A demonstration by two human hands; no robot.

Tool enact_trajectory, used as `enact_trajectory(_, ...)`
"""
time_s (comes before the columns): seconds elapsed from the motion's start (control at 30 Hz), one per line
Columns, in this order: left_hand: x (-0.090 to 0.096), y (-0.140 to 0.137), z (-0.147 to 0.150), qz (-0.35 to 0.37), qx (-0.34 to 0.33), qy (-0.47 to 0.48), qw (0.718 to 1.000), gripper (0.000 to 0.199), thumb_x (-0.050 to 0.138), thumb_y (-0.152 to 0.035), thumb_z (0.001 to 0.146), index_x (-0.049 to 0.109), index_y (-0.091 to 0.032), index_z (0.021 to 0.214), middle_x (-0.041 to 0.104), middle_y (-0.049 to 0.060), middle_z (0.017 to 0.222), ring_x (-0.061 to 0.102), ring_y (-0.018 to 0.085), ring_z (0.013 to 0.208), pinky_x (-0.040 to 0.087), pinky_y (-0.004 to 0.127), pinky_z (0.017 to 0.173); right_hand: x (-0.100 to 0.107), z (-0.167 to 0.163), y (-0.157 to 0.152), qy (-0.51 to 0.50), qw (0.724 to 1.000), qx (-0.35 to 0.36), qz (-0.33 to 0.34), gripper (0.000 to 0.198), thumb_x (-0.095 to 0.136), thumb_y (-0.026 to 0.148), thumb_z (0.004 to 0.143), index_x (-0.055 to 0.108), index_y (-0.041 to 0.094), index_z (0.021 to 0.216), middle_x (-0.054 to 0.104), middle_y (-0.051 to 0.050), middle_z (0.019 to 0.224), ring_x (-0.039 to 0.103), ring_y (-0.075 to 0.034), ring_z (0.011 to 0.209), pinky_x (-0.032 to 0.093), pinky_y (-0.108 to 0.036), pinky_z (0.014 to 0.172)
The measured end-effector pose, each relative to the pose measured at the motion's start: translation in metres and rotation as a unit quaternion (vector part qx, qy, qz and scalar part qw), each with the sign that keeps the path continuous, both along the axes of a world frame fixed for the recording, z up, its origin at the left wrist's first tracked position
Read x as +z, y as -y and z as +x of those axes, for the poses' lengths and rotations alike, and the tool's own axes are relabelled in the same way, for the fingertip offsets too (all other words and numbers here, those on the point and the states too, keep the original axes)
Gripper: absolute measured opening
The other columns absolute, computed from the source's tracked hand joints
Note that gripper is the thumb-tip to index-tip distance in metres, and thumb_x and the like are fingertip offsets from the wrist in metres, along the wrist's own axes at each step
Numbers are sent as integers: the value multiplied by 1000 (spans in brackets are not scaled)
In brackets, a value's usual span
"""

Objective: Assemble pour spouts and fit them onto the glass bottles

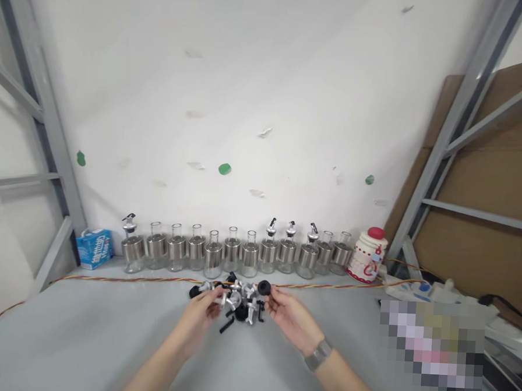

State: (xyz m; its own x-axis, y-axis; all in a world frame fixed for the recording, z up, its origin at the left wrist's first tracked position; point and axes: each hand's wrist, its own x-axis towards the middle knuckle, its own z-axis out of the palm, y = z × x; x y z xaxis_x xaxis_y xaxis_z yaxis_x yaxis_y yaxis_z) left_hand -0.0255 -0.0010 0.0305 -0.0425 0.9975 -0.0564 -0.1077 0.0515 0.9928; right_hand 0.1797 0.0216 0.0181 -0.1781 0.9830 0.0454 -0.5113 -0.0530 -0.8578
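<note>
A loose heap of silver and black bottle pour spouts (241,312) lies on the grey table in front of me. My right hand (290,315), on the heap's right side, pinches a pour spout (264,288) whose round black stopper faces me. At the left side, my left hand (203,310) has its fingers closed on a silver pour spout (223,301), partly hidden and slightly blurred. Behind the heap stands a row of several glass bottles with metal sleeves (213,256). Some carry a pour spout (313,232) in the neck; others have bare necks.
A blue carton (94,249) stands left of the bottles, and a white-and-red jar (367,256) stands right of them. A twisted red-yellow wire (151,281) crosses the table behind the heap. Pixelated items (432,350) lie at the right. Grey metal posts (57,126) flank the white wall.
</note>
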Motion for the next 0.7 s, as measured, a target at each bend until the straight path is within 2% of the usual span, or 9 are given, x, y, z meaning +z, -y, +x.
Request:
enact_trajectory(0.1,4,3,2,-49,-2,129,990,32,67,-40,62,68,-14,81,67,7,82,57,16,74,44,23,67,6,-13,14,-42,997,43,-57,16,70,22,62,63,14,75,62,-3,67,57,-12,59,43,-25,59)
enact_trajectory(0.17,4,4,5,-48,-1,155,987,31,70,-38,60,69,-14,79,67,7,83,58,17,77,44,24,70,8,-25,25,-72,991,78,-81,19,72,21,61,64,14,77,63,-3,70,57,-12,60,42,-25,60)
enact_trajectory(0.27,1,5,10,-37,-43,170,984,30,67,-38,64,68,-13,79,67,8,84,59,17,79,43,25,72,6,-42,36,-88,987,107,-79,21,73,23,60,64,13,76,62,-3,69,57,-11,59,41,-24,61)
enact_trajectory(0.47,5,15,17,-67,-120,144,980,34,67,-35,65,64,-17,95,66,5,87,60,12,68,41,20,62,-1,-46,35,-99,988,99,-64,22,72,24,62,65,12,79,62,-3,69,55,-10,60,40,-22,62)
enact_trajectory(0.57,7,17,17,-80,-152,137,976,36,65,-37,67,64,-15,96,67,7,80,61,13,65,42,21,60,1,-42,31,-78,993,84,-38,22,72,27,62,65,13,77,62,-3,68,55,-11,60,41,-24,62)
enact_trajectory(0.63,5,15,16,-84,-137,142,977,35,67,-36,65,64,-14,93,68,8,77,61,14,64,43,21,57,3,-40,30,-39,997,65,-1,24,70,32,63,65,14,79,62,-4,69,55,-13,61,41,-26,63)
enact_trajectory(0.7,1,12,16,-89,-89,156,980,34,70,-34,63,66,-13,89,68,9,79,63,15,67,46,22,58,4,-40,29,22,998,31,46,27,69,35,64,65,16,81,62,-3,72,55,-15,63,42,-28,64)
